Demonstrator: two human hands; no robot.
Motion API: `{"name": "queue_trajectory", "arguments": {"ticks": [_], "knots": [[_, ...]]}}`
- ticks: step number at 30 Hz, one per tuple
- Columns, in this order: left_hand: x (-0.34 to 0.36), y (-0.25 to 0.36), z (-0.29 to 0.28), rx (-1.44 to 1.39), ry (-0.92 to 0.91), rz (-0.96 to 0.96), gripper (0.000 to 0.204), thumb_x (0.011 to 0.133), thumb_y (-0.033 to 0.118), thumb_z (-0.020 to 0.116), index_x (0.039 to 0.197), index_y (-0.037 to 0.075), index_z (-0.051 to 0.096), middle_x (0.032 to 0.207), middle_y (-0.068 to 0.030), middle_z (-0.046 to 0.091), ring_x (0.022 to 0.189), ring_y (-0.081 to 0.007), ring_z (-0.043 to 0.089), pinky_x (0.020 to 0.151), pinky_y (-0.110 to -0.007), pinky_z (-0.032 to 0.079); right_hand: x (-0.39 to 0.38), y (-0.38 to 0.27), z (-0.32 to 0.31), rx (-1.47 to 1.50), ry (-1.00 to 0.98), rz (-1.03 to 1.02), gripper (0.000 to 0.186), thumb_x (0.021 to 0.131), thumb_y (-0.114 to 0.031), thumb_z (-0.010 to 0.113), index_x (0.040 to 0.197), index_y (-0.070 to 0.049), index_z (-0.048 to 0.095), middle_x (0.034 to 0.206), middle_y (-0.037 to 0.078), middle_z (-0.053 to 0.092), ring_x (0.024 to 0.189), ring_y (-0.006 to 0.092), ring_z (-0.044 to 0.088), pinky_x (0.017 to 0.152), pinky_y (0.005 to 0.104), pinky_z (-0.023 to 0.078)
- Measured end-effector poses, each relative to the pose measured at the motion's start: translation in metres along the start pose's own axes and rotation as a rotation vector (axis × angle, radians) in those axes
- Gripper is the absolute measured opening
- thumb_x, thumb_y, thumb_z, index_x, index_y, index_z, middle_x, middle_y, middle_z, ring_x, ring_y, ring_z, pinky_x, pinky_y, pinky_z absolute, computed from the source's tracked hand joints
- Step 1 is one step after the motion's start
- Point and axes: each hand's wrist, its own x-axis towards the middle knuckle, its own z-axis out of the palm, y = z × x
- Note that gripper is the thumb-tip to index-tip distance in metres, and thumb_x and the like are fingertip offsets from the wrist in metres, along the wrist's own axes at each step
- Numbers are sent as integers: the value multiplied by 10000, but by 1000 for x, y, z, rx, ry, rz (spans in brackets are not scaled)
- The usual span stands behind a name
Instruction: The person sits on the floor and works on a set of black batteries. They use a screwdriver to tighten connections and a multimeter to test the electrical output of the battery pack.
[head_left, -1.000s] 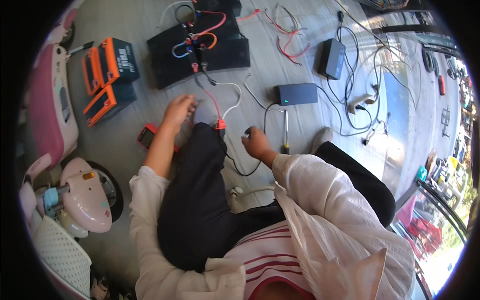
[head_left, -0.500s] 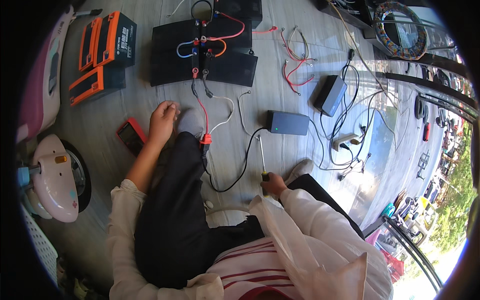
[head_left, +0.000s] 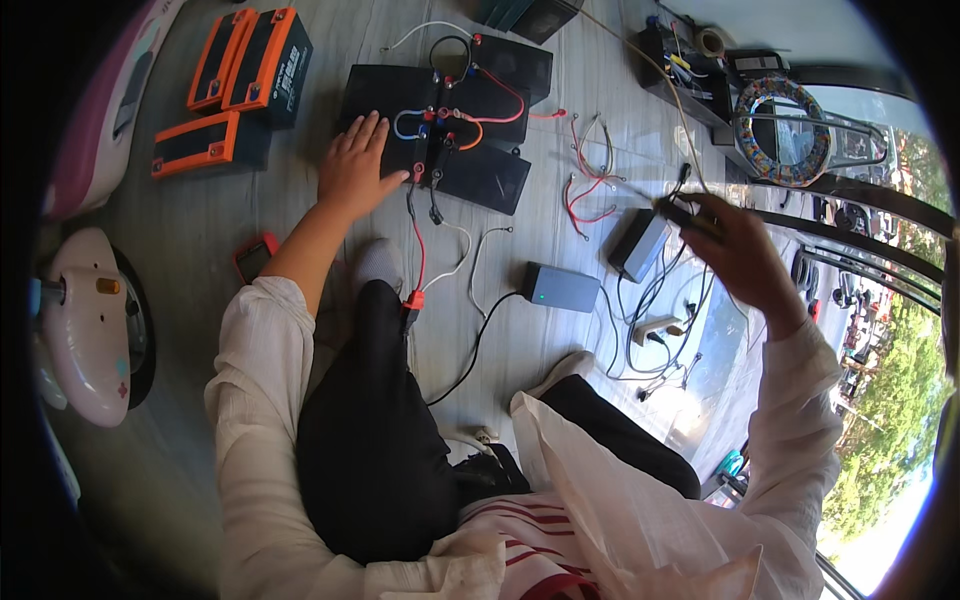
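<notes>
Four black batteries [head_left: 440, 130] sit grouped on the grey floor [head_left: 200, 220], linked across their tops by short red, blue and orange jumper wires [head_left: 455, 110]. I see my left hand [head_left: 352, 168] lying flat and spread on the near-left battery, fingers extended, gripping nothing; it simply steadies the pack. My right hand [head_left: 735, 250] is raised above the floor to the right, closed around a small dark connector [head_left: 675, 208] at the end of a thin cable; I cannot tell the plug type. Below that hand lie a grey charger brick [head_left: 640, 245] and a second, darker charger [head_left: 562, 287] with a small lit indicator. A red lead [head_left: 418, 250] runs from the pack toward my knee, ending in a red plug [head_left: 412, 299].

Judgement: to do this well, I keep the left palm off the bare terminals, bring the connector down slowly, check polarity by wire colour before mating, and keep the loose red wires [head_left: 585, 190] clear of the pack. Risk is a short across adjacent terminals.

Orange-cased batteries [head_left: 240, 80] lie well apart, upper left.
</notes>
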Motion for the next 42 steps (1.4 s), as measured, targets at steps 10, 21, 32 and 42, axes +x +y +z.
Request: {"name": "queue_trajectory", "arguments": {"ticks": [10, 21, 32, 42], "knots": [[19, -15, 13, -47, -7, 44, 843, 814, 497, 652, 1473, 92, 316, 1542, -103, 285, 1423, -267, 264, 1158, -448, 217, 202, -50, -5, -263, 184, -395, 252, 859, -280, 651, 986, -67, 695, 930, 133, 702, 791, 313, 678, 746, 372, 539], [40, -17, 31, -59, 117, 37, 773, 847, 458, 613, 1486, 144, 310, 1546, -92, 277, 1424, -283, 257, 1163, -474, 180, 238, -66, 10, -220, 106, -314, 240, 838, -260, 626, 977, -91, 724, 893, 107, 712, 797, 274, 680, 754, 362, 537], [38, -25, 23, -101, 134, 34, 773, 813, 427, 653, 1465, 141, 350, 1522, -103, 320, 1405, -294, 292, 1153, -480, 197, 241, -82, 13, -167, 108, -270, 258, 797, -290, 641, 955, -104, 726, 892, 126, 703, 823, 299, 670, 754, 384, 531], [49, -7, 42, -90, 273, 109, 750, 806, 415, 631, 1437, 97, 383, 1486, -151, 360, 1351, -356, 355, 1089, -529, 287, 279, -112, 4, -305, 62, -159, 264, 647, -231, 705, 839, -54, 745, 835, 205, 696, 803, 339, 698, 697, 431, 560]]}}
